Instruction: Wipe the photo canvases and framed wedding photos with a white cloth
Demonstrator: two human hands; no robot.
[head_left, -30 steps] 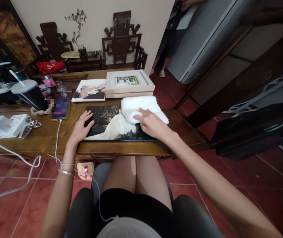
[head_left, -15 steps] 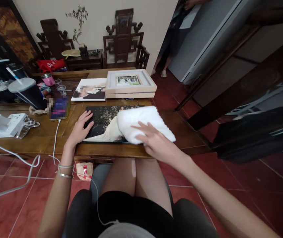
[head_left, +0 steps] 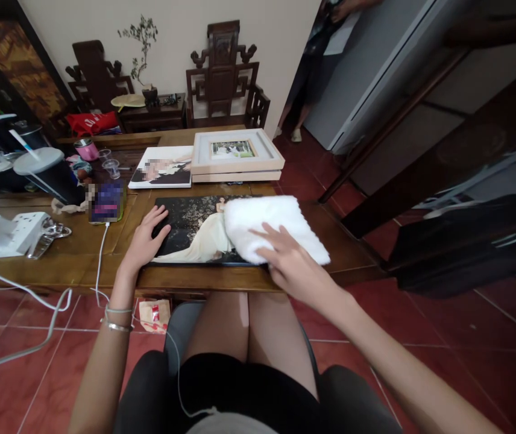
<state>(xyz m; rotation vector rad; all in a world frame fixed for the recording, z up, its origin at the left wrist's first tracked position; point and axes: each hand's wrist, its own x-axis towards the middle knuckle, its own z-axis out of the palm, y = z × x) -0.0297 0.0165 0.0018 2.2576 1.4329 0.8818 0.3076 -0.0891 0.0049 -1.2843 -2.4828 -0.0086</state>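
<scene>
A dark photo print (head_left: 190,226) lies flat near the front edge of the wooden table (head_left: 81,259). My left hand (head_left: 146,235) rests flat on its left end with fingers spread, holding it down. My right hand (head_left: 290,265) presses flat on a folded white towel (head_left: 271,226) that covers the print's right part. The fingers of that hand are stretched out over the towel's near edge.
Behind the print lie a white-bordered photo (head_left: 161,167) and a framed picture (head_left: 236,152) stacked on another frame. A phone (head_left: 105,202) on a cable, a power strip (head_left: 11,232), cups and a lidded tumbler (head_left: 45,172) crowd the left. Another person (head_left: 312,66) stands in the doorway.
My right hand has slid the towel from the print's far right corner toward me and then a little to the right. The left hand has stayed in place.
</scene>
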